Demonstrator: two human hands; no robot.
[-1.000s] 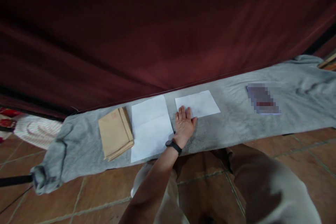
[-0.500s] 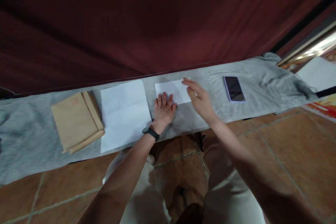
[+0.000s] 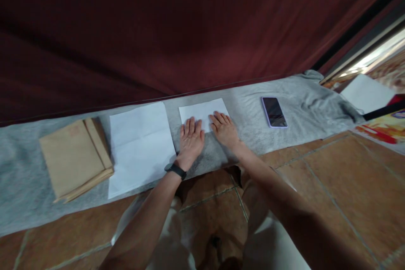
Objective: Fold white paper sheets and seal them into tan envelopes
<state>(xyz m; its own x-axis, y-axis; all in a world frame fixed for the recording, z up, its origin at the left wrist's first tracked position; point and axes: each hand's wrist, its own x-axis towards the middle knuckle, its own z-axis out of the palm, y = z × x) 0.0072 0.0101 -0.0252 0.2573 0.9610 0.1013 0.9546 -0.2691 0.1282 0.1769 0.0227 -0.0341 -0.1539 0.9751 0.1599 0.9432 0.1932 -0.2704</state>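
A small white sheet of paper, which looks folded, lies flat on the grey cloth. My left hand rests on its near left part, palm down with the fingers stretched out. Over the near right part lies my right hand, also flat, fingers slightly spread. Neither hand grips anything. Left of my left hand is a larger stack or sheet of white paper with faint crease lines.
Brown paper envelopes are stacked at the left. To the right lies a phone in a purple case. The grey cloth covers a narrow bench, with a dark red curtain behind and a tiled floor below.
My right hand has come down from the paper's right edge and now lies flat near its lower right corner. The left hand stays flat on the paper. The camera view has shifted slightly.
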